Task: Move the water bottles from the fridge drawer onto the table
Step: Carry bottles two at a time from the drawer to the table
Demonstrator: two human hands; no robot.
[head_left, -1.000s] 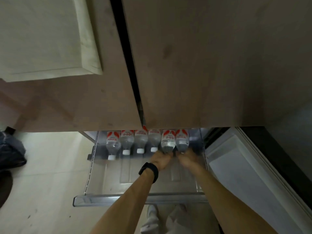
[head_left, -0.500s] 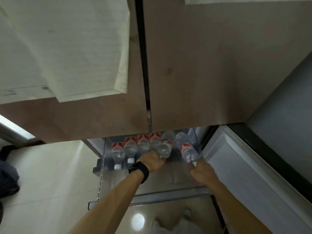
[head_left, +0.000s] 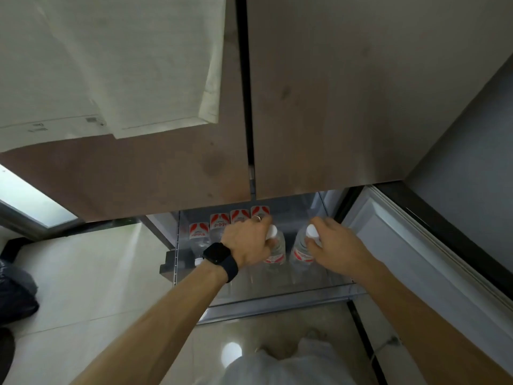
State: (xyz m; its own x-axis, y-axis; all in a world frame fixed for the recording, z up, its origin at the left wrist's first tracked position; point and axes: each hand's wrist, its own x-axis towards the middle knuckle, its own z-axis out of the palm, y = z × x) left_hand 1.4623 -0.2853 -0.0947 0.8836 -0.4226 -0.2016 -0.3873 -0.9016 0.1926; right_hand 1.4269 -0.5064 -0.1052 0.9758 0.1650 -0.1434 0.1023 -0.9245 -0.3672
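Over the open fridge drawer (head_left: pixel 277 298), each hand grips one water bottle by its neck, cap up: left hand (head_left: pixel 247 243) and left bottle (head_left: pixel 276 252), right hand (head_left: pixel 337 250) and right bottle (head_left: pixel 301 251). Four bottles (head_left: pixel 222 223) lie inside the drawer behind them, caps toward the person.

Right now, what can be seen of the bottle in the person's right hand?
The bottle in the right hand is clear plastic with a white cap and a red and white label low on its body. It stands upright over the open fridge drawer, gripped by the neck in the right hand, beside the bottle held in the left hand.
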